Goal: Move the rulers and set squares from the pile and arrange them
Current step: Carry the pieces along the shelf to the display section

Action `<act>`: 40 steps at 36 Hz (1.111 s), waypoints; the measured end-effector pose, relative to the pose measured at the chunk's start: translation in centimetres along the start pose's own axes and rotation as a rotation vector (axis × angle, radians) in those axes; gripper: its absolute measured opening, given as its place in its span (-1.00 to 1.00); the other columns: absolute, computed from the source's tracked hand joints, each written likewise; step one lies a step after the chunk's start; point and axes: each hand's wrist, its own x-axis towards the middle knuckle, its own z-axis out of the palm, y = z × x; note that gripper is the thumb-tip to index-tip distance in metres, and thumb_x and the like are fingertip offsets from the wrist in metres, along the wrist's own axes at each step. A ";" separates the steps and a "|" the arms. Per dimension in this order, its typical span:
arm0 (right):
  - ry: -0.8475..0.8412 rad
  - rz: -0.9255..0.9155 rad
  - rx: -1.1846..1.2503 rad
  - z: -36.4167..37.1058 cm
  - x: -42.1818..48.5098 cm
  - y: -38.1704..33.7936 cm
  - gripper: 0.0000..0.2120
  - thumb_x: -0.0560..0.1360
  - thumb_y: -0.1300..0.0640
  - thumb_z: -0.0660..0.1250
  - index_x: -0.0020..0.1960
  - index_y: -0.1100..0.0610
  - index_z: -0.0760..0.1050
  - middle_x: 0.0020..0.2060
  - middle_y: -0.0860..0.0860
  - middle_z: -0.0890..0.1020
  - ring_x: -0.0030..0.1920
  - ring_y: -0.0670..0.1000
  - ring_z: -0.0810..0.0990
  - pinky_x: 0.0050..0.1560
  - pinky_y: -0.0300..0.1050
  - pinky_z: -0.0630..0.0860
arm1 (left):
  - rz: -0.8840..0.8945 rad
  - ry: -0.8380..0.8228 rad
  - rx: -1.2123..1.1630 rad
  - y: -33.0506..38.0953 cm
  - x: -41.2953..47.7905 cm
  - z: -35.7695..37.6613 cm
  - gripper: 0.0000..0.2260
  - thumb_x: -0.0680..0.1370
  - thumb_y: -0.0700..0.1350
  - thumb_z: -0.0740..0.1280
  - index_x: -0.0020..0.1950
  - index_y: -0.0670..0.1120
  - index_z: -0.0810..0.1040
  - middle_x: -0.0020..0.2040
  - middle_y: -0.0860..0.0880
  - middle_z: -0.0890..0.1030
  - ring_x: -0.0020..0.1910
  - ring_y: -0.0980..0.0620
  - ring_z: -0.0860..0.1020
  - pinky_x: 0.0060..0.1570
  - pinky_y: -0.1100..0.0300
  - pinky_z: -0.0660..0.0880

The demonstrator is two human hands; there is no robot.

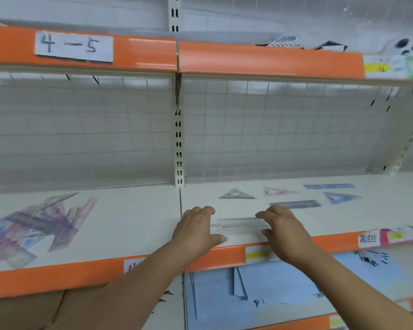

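Observation:
A pile of rulers and set squares (34, 227), mostly purple, pink and blue, lies on the left half of the white shelf (134, 225). On the right half, a clear ruler (240, 224) lies flat between my hands. My left hand (197, 231) rests at its left end and my right hand (284, 231) at its right end, fingers relaxed. Behind it lie a grey ruler (295, 204), a clear set square (235, 194), a pink set square (278, 191), a blue set square (340, 197) and a blue ruler (328, 186).
The shelf has an orange front strip (57, 275) with price labels. Above runs another orange-edged shelf with a paper sign reading 4-5 (73, 46). A wire grid forms the back wall (272, 129). Blue packets (284, 282) lie on the shelf below.

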 end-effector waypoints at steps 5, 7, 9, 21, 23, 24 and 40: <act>0.001 0.032 -0.007 -0.6 1.3 2.8 -0.57 0.52 0.25 0.27 0.38 0.07 0.41 0.21 0.02 0.49 0.28 0.08 0.40 0.20 -0.17 0.36 | 0.056 -0.034 0.038 2.4 3.4 0.9 -0.37 0.47 0.13 0.41 0.46 0.02 0.26 0.34 -0.01 0.38 0.37 -0.01 0.29 0.32 0.11 0.33; 0.014 0.043 -0.017 -0.8 2.0 3.9 -0.57 0.53 0.23 0.27 0.39 0.05 0.40 0.22 0.00 0.48 0.28 0.06 0.40 0.19 -0.18 0.36 | 0.080 -0.053 0.055 3.2 5.0 1.2 -0.35 0.46 0.13 0.42 0.47 0.01 0.25 0.36 -0.02 0.36 0.39 -0.02 0.27 0.34 0.10 0.32; 0.022 0.062 -0.021 -1.1 2.5 5.0 -0.57 0.54 0.22 0.27 0.39 0.04 0.39 0.22 0.00 0.47 0.27 0.05 0.40 0.17 -0.18 0.38 | 0.107 -0.066 0.065 3.9 6.7 1.6 -0.35 0.46 0.12 0.42 0.48 0.02 0.25 0.37 -0.02 0.35 0.39 -0.02 0.26 0.34 0.09 0.32; 0.006 0.151 -0.038 -0.8 5.4 11.2 -0.59 0.55 0.21 0.24 0.38 0.01 0.39 0.24 -0.02 0.46 0.27 0.03 0.40 0.21 -0.19 0.36 | 0.189 -0.155 0.085 6.3 13.4 4.4 -0.39 0.43 0.10 0.44 0.43 0.08 0.32 0.32 0.01 0.36 0.35 0.00 0.30 0.31 0.11 0.36; 0.015 0.144 -0.038 -0.8 6.2 12.4 -0.60 0.54 0.22 0.24 0.35 0.00 0.43 0.19 -0.02 0.49 0.22 0.05 0.43 0.17 -0.20 0.36 | 0.172 -0.167 0.095 6.6 14.2 4.8 -0.41 0.43 0.11 0.43 0.42 0.07 0.33 0.29 0.01 0.37 0.33 0.00 0.31 0.28 0.11 0.37; 0.019 0.137 -0.035 -0.9 6.6 13.0 -0.61 0.53 0.23 0.25 0.33 0.00 0.45 0.16 -0.01 0.50 0.19 0.05 0.44 0.14 -0.20 0.37 | 0.163 -0.169 0.099 6.8 14.5 4.9 -0.42 0.43 0.11 0.43 0.40 0.06 0.34 0.27 0.00 0.38 0.31 0.00 0.32 0.26 0.11 0.38; -0.192 -0.098 0.015 -1.6 12.4 20.9 -0.61 0.50 0.23 0.26 0.30 -0.01 0.46 0.14 0.01 0.49 0.17 0.01 0.45 0.13 -0.25 0.37 | -0.131 -0.055 0.100 12.2 17.0 8.4 -0.47 0.46 0.02 0.42 0.38 0.00 0.35 0.26 -0.02 0.43 0.28 -0.01 0.36 0.22 0.11 0.40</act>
